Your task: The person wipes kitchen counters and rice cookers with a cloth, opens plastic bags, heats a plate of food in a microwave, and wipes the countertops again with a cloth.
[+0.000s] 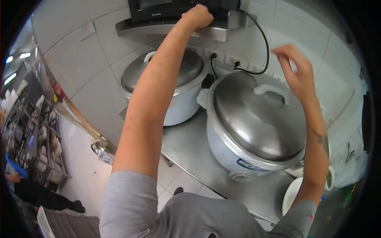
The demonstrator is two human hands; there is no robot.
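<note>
My left hand [199, 16] is raised at the front of a black appliance [174, 12] on a metal wall shelf [214, 33]. Its fingers are curled in, and whatever they may hold is hidden. On the right, my right hand [293, 65] hangs in the air above a large rice cooker [226, 148], its thumb and fingers bent and partly blurred. That cooker's domed metal lid [254, 119] is on, with a white handle [274, 92] on top. Behind my left forearm stands a second lidded cooker [182, 109].
Both cookers stand on a steel counter [186, 148]. A black cord [266, 43] loops down to wall sockets [232, 60]. A white plate [291, 194] lies below my right forearm. At the far left are loaded shelves [43, 146] and part of another person [39, 196].
</note>
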